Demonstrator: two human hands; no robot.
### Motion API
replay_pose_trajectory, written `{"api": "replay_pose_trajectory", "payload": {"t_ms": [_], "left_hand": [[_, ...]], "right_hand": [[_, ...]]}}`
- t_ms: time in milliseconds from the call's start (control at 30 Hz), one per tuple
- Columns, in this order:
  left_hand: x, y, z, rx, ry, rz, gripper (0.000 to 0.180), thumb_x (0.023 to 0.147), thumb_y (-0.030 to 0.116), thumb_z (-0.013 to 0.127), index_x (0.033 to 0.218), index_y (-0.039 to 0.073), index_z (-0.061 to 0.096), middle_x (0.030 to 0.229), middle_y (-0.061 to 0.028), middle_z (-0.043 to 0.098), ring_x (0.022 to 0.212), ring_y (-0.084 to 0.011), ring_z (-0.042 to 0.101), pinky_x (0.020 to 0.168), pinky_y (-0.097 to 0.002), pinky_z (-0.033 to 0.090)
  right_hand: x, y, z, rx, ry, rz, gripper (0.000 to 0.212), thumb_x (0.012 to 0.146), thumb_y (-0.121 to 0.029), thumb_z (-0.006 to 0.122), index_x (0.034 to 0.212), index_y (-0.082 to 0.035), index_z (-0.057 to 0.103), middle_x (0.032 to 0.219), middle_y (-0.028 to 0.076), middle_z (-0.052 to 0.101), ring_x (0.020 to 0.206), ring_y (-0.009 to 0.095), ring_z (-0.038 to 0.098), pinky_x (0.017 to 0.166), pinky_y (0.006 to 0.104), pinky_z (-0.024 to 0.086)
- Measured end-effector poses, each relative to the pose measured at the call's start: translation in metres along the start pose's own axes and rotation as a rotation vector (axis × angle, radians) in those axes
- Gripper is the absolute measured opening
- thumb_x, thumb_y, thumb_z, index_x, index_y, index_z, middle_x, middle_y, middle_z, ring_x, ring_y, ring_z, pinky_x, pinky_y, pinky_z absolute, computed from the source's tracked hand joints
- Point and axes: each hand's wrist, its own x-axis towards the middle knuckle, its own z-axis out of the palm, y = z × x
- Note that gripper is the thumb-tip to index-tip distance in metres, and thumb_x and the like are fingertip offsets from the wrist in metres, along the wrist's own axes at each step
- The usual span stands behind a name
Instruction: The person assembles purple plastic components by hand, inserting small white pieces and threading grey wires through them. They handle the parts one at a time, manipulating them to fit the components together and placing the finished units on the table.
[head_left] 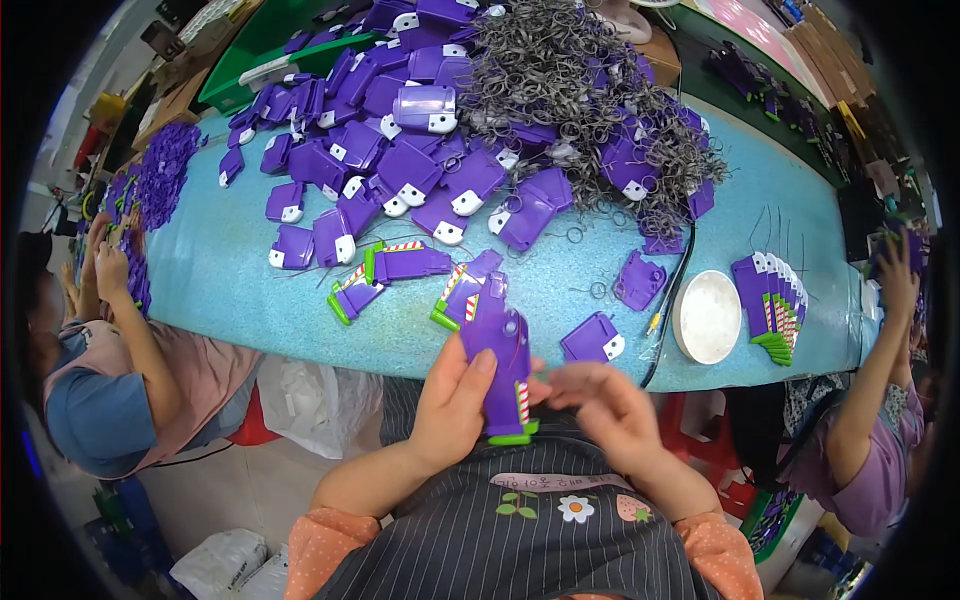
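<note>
My left hand is closed around a long purple plastic wing piece, held upright over the table's front edge. The piece has a green end at the bottom and a red-and-white striped strip, and a thin line runs along its upper part. Beside its right edge is my right hand, fingers bent and smeared by motion; whether they hold anything I cannot make out. Just beyond my hands lie more striped wing pieces with green ends. To the right rests a purple part with a white corner.
Purple-and-white parts are heaped at the back, beside a pile of dark wire rings. On the right stand a white bowl, a black cable and a fanned stack of finished-looking wings. People work at left and right.
</note>
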Motion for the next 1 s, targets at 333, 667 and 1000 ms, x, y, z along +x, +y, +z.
{"api": "replay_pose_trajectory", "payload": {"t_ms": [333,667,1000], "left_hand": [[-0.014,-0.028,-0.010,-0.241,-0.246,-0.702,0.035,0.097,0.020,0.045,0.124,-0.001,0.042,0.109,-0.0186,0.060,0.091,-0.0239,0.065,0.076,-0.0320,0.054],[-0.022,-0.004,0.012,0.117,-0.098,0.148,0.031,0.097,0.009,0.039,0.126,-0.003,0.036,0.120,-0.0164,0.054,0.104,-0.0218,0.059,0.091,-0.0335,0.047],[-0.030,-0.019,0.011,0.262,-0.055,0.184,0.028,0.094,0.003,0.046,0.121,-0.007,0.048,0.104,-0.0096,0.063,0.092,-0.0076,0.057,0.078,-0.0214,0.047]], "right_hand": [[0.055,-0.043,0.014,-0.147,0.106,0.037,0.031,0.096,-0.017,0.046,0.116,0.005,0.058,0.093,0.012,0.066,0.069,0.015,0.060,0.061,0.0260,0.047],[0.029,-0.036,0.023,-1.070,0.301,-0.603,0.025,0.068,0.001,0.069,0.093,0.003,0.064,0.059,0.006,0.050,0.045,0.019,0.049,0.040,0.0301,0.036],[0.026,-0.038,0.024,-1.188,0.294,-0.565,0.012,0.069,-0.003,0.068,0.078,-0.001,0.060,0.058,0.005,0.047,0.047,0.020,0.050,0.042,0.0315,0.038]]}}
